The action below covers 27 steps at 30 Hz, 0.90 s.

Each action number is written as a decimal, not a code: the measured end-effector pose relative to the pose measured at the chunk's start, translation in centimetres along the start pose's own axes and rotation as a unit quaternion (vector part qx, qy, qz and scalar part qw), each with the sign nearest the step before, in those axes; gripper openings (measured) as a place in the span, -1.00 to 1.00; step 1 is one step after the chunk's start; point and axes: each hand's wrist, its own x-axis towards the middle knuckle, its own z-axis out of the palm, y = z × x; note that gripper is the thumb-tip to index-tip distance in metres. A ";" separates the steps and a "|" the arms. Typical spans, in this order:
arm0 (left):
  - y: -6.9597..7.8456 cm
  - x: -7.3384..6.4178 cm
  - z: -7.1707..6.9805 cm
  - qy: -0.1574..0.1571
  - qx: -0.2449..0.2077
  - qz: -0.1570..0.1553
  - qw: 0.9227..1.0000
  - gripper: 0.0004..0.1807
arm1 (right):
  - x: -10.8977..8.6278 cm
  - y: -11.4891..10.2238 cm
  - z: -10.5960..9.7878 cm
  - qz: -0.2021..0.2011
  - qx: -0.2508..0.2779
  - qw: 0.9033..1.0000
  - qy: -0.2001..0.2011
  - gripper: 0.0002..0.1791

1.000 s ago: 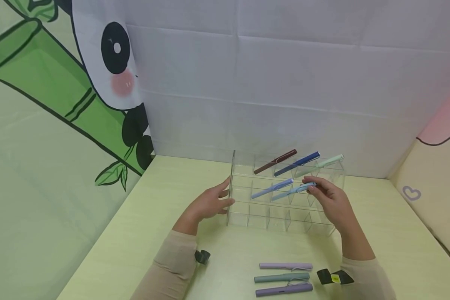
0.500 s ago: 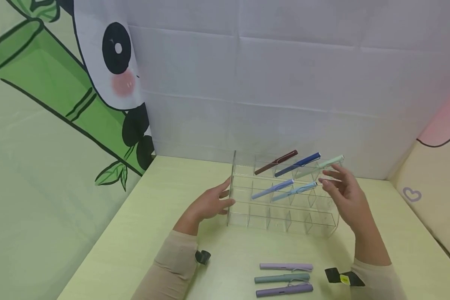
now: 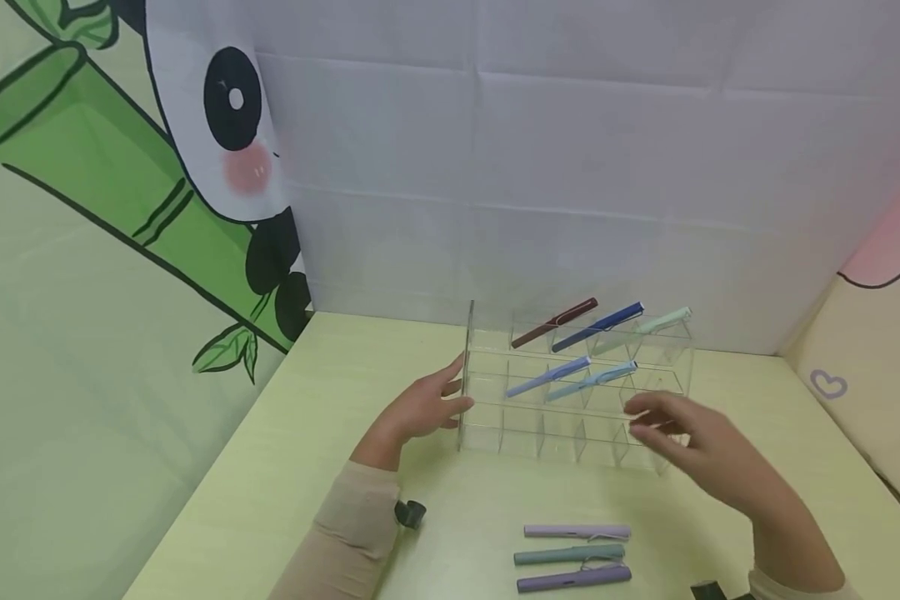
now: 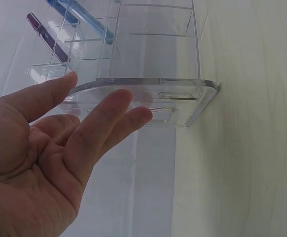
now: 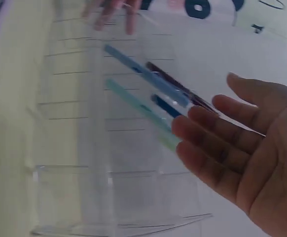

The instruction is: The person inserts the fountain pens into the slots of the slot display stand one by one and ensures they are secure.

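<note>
Now that the right hand has let go of the light blue pen and come down toward the lower right end of the clear rack, that pen lies tilted in the middle tier, beside the periwinkle pen, and looks settled. The right fingers are apart and hold nothing; whether they touch the rack, I cannot tell. Since the left hand stays at the left side panel, its fingers loosely extended and its thumb by the edge, it probably steadies the frame.

Dark red, dark blue and pale green pens lean in the top tier. Lilac, grey-green and purple pens lie on the desk in front, so these three seem left to deal with.

The rack looks like clear plastic, with thin dividers and a rounded corner on its thick side panel. The pens are slim, straight barrels with clips; the desk is pale and faintly grained, the backdrop creased cloth.
</note>
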 end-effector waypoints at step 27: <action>-0.1 -0.5 -0.3 -0.010 0.000 0.000 1.000 -0.13 | -2.4 3.0 6.5 0.018 -0.037 0.969 -0.245 -0.90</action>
